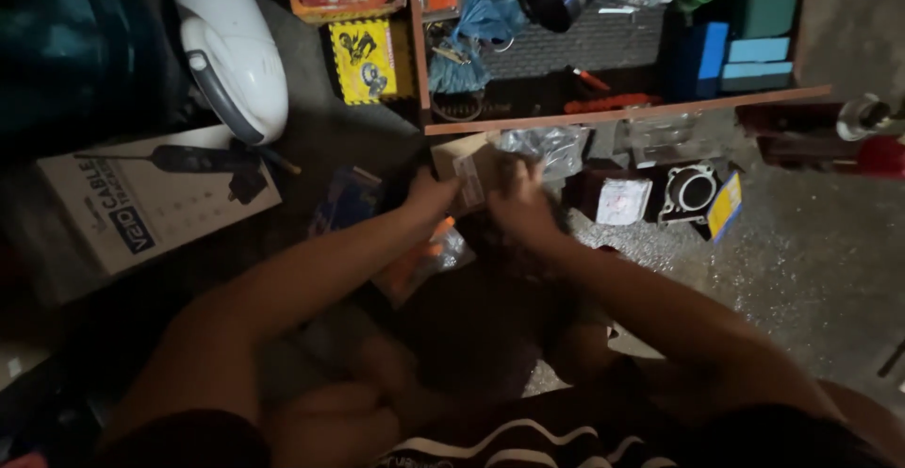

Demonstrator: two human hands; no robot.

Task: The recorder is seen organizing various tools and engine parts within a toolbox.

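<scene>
**Both hands at a small carton below the wooden rail**

The person's left hand (430, 195) and right hand (520, 206) meet on a small tan cardboard box with a white label (468, 172), held just below the left end of the reddish wooden rail (627, 113).

The left hand is curled around the box's left side, fingers closed on it. The right hand sits at the box's right edge and is blurred. It touches the box, but I cannot tell how far its fingers are closed or whether they grip a flap.

By the look of it, the step in hand is working the box open or turning it over. Any further move calls for the left hand to hold the box steady while the right finds an edge.

The box is plain and squarish, dimly lit, with its label facing up and no crushing that I can see.

A crumpled clear plastic bag (551, 146) lies right under the rail, just beside the box. A grey metal cylinder part (693, 190) sits below the rail to the right. A flat white carton picturing a black tool (141, 206) and a white rounded plastic shell (231, 49) lie well left of the rail.
</scene>
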